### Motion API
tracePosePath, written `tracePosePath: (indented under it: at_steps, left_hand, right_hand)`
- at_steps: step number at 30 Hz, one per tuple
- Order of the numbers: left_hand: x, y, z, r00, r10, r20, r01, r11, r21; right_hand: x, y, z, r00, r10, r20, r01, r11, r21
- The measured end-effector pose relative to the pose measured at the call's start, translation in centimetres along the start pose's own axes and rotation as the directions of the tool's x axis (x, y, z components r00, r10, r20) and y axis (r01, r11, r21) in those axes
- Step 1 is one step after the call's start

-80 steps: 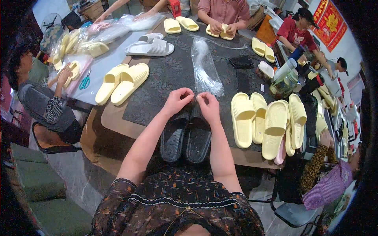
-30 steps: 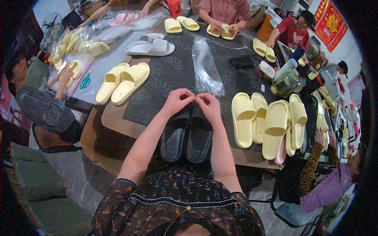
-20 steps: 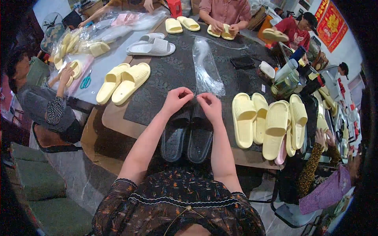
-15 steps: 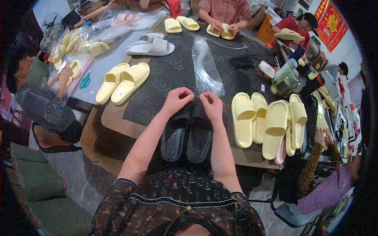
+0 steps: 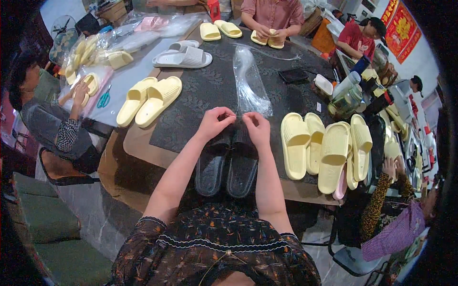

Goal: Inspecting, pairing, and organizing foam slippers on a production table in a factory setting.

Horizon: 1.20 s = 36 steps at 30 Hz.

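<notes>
Both my hands are held close together over the toe ends of a pair of black slide slippers (image 5: 243, 175) at the table's near edge. My left hand (image 5: 215, 124) is closed in a pinch, thumb against forefinger. Facing it, my right hand (image 5: 258, 129) pinches the same way, its fingertips a small gap from the left ones. Whatever the fingertips hold is too small and thin to make out. Just beyond them lies a clear plastic bag (image 5: 251, 86) with fine, shiny transparent strands inside. My hands partly hide the slippers' straps.
Cream slippers (image 5: 334, 155) stand in a group at right; another cream pair (image 5: 160, 101) sits at left. Grey slippers (image 5: 183, 58) lie farther back. Teal scissors (image 5: 104, 97) and bagged slippers (image 5: 86, 52) occupy the left table. Bottles (image 5: 347, 97) crowd the right side. Several co-workers sit around.
My hands stay almost where they were, still pinching. At the far right, the red-shirted co-worker's raised cream slipper is gone from in front of them. At upper left, a co-worker's outstretched arm has drawn back.
</notes>
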<state>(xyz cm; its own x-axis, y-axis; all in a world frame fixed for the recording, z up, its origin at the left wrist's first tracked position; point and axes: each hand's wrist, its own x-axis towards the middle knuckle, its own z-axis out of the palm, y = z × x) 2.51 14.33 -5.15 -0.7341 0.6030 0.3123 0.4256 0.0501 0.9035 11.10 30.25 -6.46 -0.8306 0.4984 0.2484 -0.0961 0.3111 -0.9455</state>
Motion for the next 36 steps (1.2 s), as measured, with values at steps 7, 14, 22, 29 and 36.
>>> tracePosePath:
  at_steps: [7, 14, 22, 29, 36]
  left_hand:
    - [-0.06, -0.13, -0.04, 1.000, -0.017, 0.000, 0.017, 0.999, 0.041]
    - [-0.12, 0.06, -0.13, 0.999, -0.033, 0.007, 0.032, 0.998, 0.054]
    - [-0.07, -0.04, -0.03, 1.000, -0.019, -0.010, 0.018, 1.000, -0.017]
    - [-0.07, -0.10, -0.03, 0.998, -0.056, -0.022, 0.055, 0.997, -0.045]
    - [-0.12, -0.39, 0.04, 1.000, 0.017, -0.002, -0.017, 0.994, 0.107]
  right_hand:
    - [0.01, 0.19, -0.01, 0.993, -0.106, 0.054, 0.108, 0.993, -0.037]
    - [-0.13, 0.08, -0.04, 0.998, -0.059, 0.039, 0.060, 0.998, -0.028]
    - [-0.10, -0.05, -0.03, 1.000, 0.019, 0.001, -0.019, 1.000, -0.024]
    - [-0.25, -0.48, -0.24, 1.000, 0.005, -0.022, -0.006, 0.999, -0.037]
    - [-0.05, 0.08, 0.20, 1.000, -0.013, -0.005, 0.013, 1.000, 0.020]
